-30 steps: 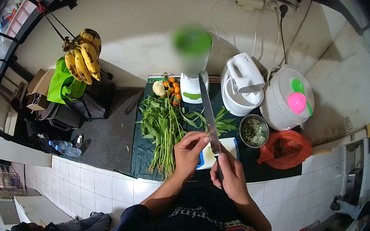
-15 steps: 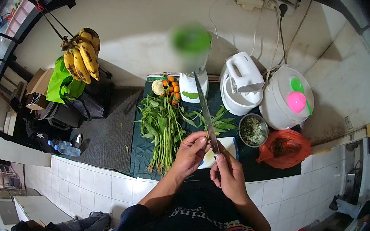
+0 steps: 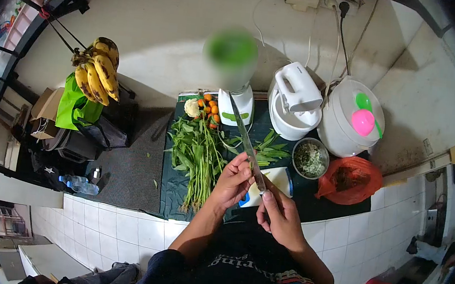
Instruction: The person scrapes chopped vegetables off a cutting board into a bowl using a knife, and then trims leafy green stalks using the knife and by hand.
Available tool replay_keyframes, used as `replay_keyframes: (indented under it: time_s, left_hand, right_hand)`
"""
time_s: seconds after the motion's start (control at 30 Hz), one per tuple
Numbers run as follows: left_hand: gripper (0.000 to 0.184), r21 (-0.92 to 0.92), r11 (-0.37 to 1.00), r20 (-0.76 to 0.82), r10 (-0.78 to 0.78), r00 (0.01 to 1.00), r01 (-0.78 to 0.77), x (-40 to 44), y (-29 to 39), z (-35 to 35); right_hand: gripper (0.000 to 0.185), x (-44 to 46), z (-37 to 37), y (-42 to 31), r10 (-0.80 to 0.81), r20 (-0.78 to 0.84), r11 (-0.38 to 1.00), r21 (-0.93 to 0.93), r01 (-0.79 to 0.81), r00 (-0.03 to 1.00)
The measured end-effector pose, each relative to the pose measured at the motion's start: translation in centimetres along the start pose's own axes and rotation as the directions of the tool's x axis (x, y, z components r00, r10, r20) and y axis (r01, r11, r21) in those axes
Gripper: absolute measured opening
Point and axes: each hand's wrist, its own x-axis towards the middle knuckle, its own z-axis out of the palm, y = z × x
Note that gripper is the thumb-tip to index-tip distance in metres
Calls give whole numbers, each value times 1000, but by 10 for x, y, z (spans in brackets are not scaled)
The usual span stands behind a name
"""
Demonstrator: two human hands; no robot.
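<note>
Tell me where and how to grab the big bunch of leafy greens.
I'd grip the stems, just above the roots, from the near side: they gather into a narrow bundle pointing toward the person, while the leaves fan out at the far end and would probably slip.

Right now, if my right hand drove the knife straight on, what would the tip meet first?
Likely the blender: the knife in your right hand points that way, its tip overlapping it in view. Height is unclear, so it might pass above.
</note>
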Motion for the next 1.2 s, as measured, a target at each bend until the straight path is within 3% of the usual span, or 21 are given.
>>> replay_keyframes:
  time_s: [0.07, 0.13, 0.43, 0.77, 0.83, 1.2]
  left_hand:
    - [57, 41, 999, -32, -1, 999, 3, 1, 1, 0]
    - [57, 50, 999, 88, 1, 996, -6, 3, 2, -6]
    - [69, 78, 997, 30, -29, 999, 26, 3, -3, -12]
    - [69, 72, 997, -34, -33, 999, 35, 5, -8, -10]
    - [62, 1, 999, 8, -37, 999, 37, 5, -8, -6]
    - [58, 10, 999, -19, -41, 999, 41, 4, -12, -6]
  right_hand:
    - [49, -1, 1, -3, -11, -2, 1000, -19, 11, 1000]
    - [49, 0, 1, -1, -29, -5, 999, -31, 28, 1000]
    - [48, 0, 3, -1, -27, -8, 997, -78, 26, 1000]
    - [49, 1, 0, 1, -11, -17, 995, -103, 10, 1000]
    - [50, 1, 1, 3, -9, -17, 996, -91, 7, 1000]
    - [49, 0, -1, 10, -17, -35, 994, -105, 13, 999]
